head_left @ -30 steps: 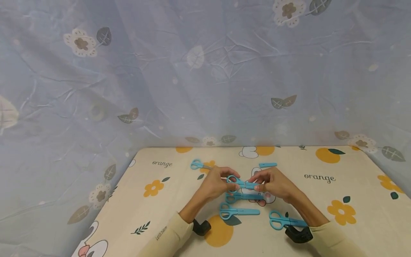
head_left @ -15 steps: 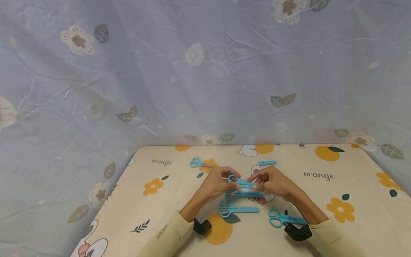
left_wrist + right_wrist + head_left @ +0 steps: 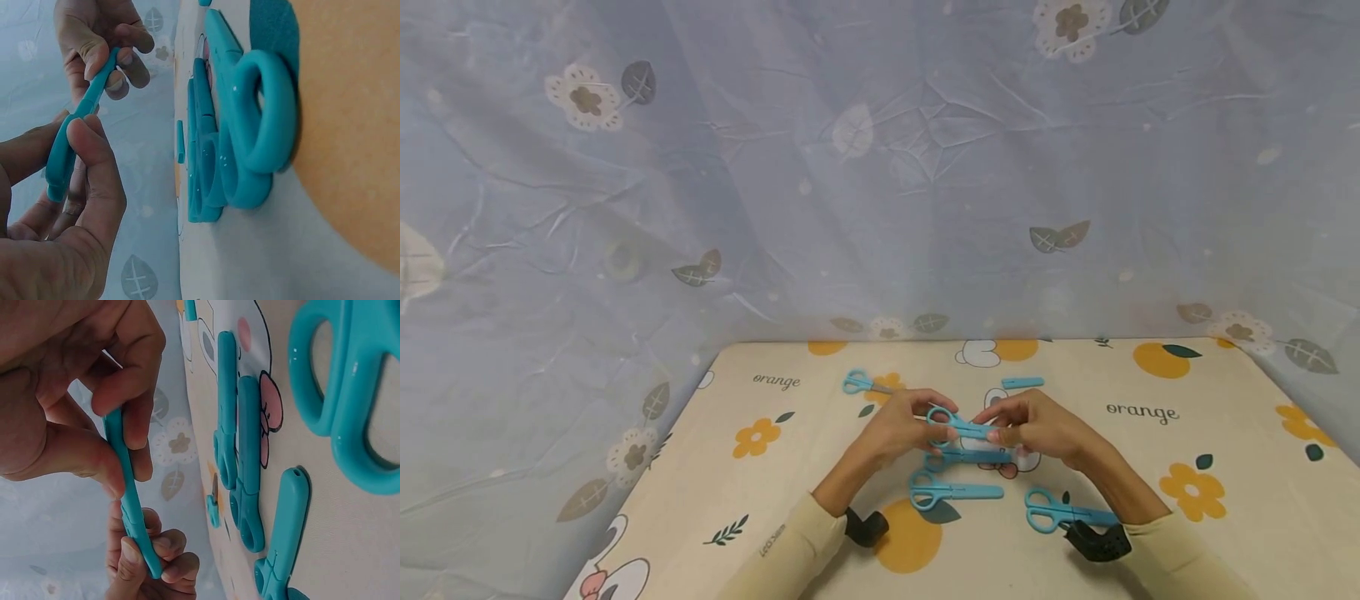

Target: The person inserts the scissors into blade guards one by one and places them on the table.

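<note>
A pair of light-blue scissors (image 3: 962,427) with a matching cap over its blades is held level above the table between both hands. My left hand (image 3: 901,429) pinches it at the finger loops, thumb on the near side. At the other end, my right hand (image 3: 1043,429) pinches the capped tip between thumb and fingers. Close below the hands lie capped scissors (image 3: 970,457) in a row, with another capped pair (image 3: 957,492) nearest me. The right wrist view shows three in this row, including the farthest scissors (image 3: 227,394), which the held pair hides in the head view.
Another capped pair of scissors (image 3: 1067,511) lies under my right wrist, partly covered by the black wrist camera (image 3: 1097,542). Uncapped scissors (image 3: 863,382) with bare blades rest at the back left. A loose blue cap (image 3: 1022,383) lies at the back, before the patterned curtain (image 3: 880,208).
</note>
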### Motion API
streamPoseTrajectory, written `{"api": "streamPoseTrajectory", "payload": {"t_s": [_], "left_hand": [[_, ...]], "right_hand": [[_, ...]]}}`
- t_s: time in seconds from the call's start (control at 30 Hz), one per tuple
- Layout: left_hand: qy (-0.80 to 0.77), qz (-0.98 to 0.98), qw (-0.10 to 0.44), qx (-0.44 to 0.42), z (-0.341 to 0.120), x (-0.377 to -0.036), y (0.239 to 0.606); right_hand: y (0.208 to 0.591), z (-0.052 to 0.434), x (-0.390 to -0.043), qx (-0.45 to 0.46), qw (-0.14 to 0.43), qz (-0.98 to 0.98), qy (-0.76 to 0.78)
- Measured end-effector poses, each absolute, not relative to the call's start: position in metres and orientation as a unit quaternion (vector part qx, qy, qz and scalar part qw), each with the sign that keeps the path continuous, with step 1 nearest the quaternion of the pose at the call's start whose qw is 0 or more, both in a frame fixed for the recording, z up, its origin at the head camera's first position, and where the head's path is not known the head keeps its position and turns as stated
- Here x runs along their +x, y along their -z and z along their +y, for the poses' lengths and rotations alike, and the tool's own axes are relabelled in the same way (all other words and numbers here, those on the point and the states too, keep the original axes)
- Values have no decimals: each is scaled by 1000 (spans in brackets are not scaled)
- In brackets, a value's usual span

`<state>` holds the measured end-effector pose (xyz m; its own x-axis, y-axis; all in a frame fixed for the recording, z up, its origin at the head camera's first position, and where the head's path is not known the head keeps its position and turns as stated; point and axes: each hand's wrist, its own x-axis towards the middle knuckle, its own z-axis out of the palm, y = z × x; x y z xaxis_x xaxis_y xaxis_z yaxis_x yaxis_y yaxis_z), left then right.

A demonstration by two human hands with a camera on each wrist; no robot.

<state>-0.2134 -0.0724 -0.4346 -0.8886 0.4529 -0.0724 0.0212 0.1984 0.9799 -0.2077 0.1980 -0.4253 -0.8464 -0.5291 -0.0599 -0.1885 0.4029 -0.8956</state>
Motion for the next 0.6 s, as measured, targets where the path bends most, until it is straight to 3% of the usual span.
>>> {"api": "streamPoseTrajectory", "payload": {"t_s": [0.6], "left_hand": [[-645, 724, 202, 139, -84, -219, 427]], "right_hand": [[420, 200, -208, -217, 178, 818, 502]]}}
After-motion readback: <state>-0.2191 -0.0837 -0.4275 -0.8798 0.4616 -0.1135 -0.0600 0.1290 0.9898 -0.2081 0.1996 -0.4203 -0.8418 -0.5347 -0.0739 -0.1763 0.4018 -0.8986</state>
